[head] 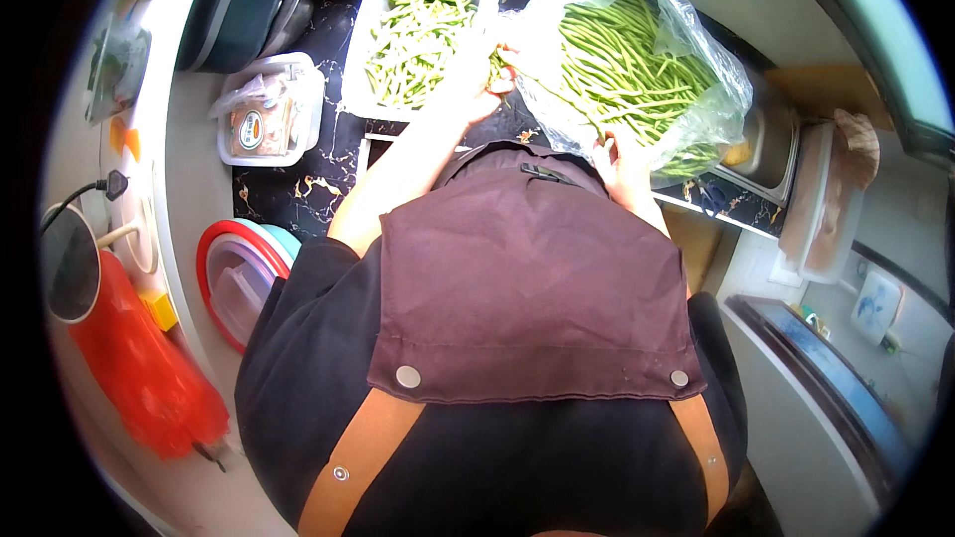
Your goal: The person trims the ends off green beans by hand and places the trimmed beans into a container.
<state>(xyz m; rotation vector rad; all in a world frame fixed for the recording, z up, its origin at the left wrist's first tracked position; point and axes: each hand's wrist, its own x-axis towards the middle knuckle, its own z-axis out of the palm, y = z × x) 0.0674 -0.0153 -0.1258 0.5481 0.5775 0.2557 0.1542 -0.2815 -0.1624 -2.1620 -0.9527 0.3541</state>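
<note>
My left hand [489,89] is between a white plastic tub [352,82] and an open clear plastic bag [727,74], its fingers closed on green beans [495,66]. Cut pieces of green bean [414,45] lie in the tub. Long whole green beans [627,60] fill the bag. My right hand [619,162] is at the bag's near edge, pinching the end of a long green bean [571,101] that stretches towards my left hand. Glare washes out part of both hands.
Left of the tub stands a white plastic container [317,101] with packaged food, near dark bins [242,7]. Round plastic basins [205,268] lean lower left. A metal sink [780,153] and scissors [711,198] are at the right.
</note>
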